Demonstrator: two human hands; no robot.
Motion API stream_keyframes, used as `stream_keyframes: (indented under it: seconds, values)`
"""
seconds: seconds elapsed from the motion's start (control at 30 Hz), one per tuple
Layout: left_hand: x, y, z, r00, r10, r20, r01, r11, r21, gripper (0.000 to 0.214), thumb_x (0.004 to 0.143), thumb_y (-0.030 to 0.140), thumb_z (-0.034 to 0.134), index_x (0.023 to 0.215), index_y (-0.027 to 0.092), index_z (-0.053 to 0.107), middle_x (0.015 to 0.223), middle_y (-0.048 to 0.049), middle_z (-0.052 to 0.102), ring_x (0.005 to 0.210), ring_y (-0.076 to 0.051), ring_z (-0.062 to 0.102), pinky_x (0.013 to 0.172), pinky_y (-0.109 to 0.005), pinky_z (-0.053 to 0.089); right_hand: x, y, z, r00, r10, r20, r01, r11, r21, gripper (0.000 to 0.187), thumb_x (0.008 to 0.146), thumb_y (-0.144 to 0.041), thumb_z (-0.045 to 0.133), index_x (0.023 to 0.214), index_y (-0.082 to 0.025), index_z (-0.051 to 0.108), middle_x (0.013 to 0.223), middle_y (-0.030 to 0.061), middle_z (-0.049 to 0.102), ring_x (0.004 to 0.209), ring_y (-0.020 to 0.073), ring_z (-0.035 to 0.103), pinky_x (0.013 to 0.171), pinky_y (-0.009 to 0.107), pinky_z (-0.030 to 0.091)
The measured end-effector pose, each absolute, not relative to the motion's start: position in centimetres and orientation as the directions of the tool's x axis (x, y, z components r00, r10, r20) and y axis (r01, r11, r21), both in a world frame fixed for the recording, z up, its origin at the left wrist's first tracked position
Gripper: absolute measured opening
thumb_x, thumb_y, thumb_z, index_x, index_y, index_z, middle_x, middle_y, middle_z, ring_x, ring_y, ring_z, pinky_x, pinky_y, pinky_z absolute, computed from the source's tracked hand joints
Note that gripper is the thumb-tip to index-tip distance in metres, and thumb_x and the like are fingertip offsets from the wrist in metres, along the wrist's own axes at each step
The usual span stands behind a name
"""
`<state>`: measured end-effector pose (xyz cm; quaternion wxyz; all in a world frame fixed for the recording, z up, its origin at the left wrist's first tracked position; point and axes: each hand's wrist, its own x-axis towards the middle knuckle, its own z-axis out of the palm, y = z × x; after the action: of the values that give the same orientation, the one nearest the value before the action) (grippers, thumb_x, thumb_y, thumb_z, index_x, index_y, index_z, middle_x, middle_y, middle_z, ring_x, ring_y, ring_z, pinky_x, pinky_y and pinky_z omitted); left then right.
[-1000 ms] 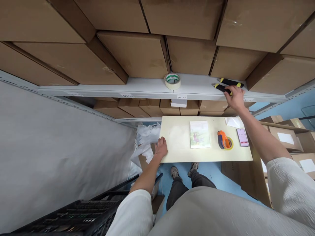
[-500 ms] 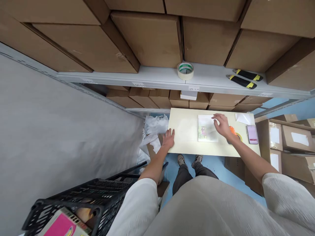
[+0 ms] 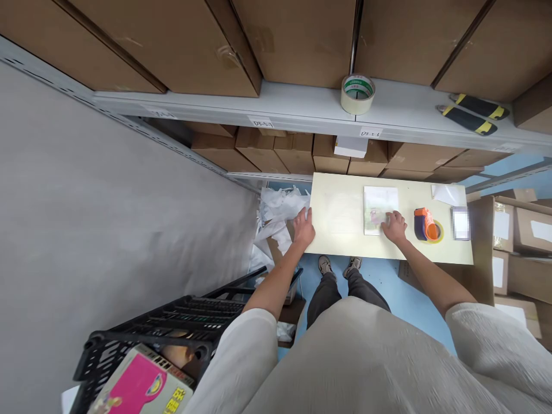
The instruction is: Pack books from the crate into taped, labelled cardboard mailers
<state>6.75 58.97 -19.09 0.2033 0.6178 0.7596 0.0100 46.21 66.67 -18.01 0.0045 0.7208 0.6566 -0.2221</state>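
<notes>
A thin pale booklet [image 3: 373, 198] with a faint coloured picture lies flat on the cream tabletop [image 3: 336, 230]. My right hand [image 3: 394, 228] is at its lower right edge, fingertips touching the cover and fingers apart. My left hand [image 3: 304, 230] rests at the left edge of the tabletop, its fingers stretched forward and apart. An orange tape dispenser [image 3: 426, 224] with a yellowish roll sits to the right of my right hand. Farther right lies a phone [image 3: 461, 223], its screen blurred out.
Crumpled white plastic [image 3: 282, 204] is left of the table. A black crate [image 3: 207, 313] holds a pink-covered box [image 3: 138, 382]. On the shelf ahead are a tape roll [image 3: 357, 94] and two black-yellow handled tools [image 3: 470, 118]. Cardboard boxes [image 3: 528, 259] stand at right.
My right hand has come down from above the booklet's right side to its lower right edge, uncovering the tape dispenser. My left hand stays at the table's left edge. The camera view has shifted.
</notes>
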Motion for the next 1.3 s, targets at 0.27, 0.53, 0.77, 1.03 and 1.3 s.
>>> stream_keyframes:
  seconds: [0.27,0.53,0.77,1.03,1.3]
  values:
    - [19.0,62.0,-18.0,0.199,0.965,-0.169,0.762,-0.044,0.646,0.071,0.103,0.015,0.042,0.173,0.02,0.032,0.178,-0.0158,0.036,0.165,-0.031,0.033,0.131,-0.051,0.035,45.7,67.4,-17.7,0.137,0.919,-0.369,0.945,-0.233,-0.228,0.052,0.093,-0.033,0.054,0.144,-0.029,0.063,0.164,0.0184,0.04,0.145,0.0421,0.042,0.114,0.069,0.041]
    - [26.3,61.5,-19.2,0.331,0.899,-0.287,0.714,-0.04,0.699,0.071,0.102,0.017,0.045,0.172,0.021,0.035,0.178,-0.0166,0.037,0.162,-0.034,0.04,0.128,-0.053,0.04,45.8,67.7,-17.6,0.137,0.918,-0.372,0.925,-0.253,-0.285,0.052,0.09,-0.038,0.061,0.141,-0.028,0.068,0.164,0.0167,0.044,0.144,0.0453,0.046,0.117,0.069,0.04]
    - [25.3,61.0,-19.8,0.317,0.89,-0.328,0.734,-0.011,0.679,0.076,0.099,0.017,0.048,0.173,0.015,0.031,0.179,-0.0195,0.033,0.164,-0.035,0.037,0.131,-0.052,0.037,45.7,68.4,-16.8,0.246,0.903,-0.352,0.786,-0.398,-0.472,0.06,0.085,-0.04,0.061,0.142,-0.021,0.063,0.161,0.0194,0.046,0.136,0.0382,0.057,0.118,0.053,0.046]
    - [26.0,61.3,-19.6,0.295,0.899,-0.323,0.66,0.053,0.75,0.081,0.096,0.023,0.057,0.173,0.016,0.032,0.178,-0.0175,0.036,0.167,-0.032,0.032,0.136,-0.048,0.029,47.1,70.6,-13.4,0.277,0.906,-0.32,0.696,-0.418,-0.584,0.068,0.083,-0.042,0.064,0.145,-0.016,0.053,0.122,0.0179,0.074,0.108,0.0335,0.07,0.101,0.046,0.053]
    - [23.9,62.4,-18.5,0.041,0.938,-0.344,0.392,0.302,0.869,0.04,0.104,0.032,0.055,0.142,0.027,0.064,0.156,-0.0123,0.063,0.143,-0.031,0.06,0.122,-0.048,0.046,42.8,70.6,-10.4,0.074,0.976,-0.205,0.564,-0.21,-0.798,0.057,0.101,-0.069,0.043,0.114,-0.021,0.072,0.107,0.0112,0.076,0.098,0.0282,0.067,0.095,0.043,0.053]
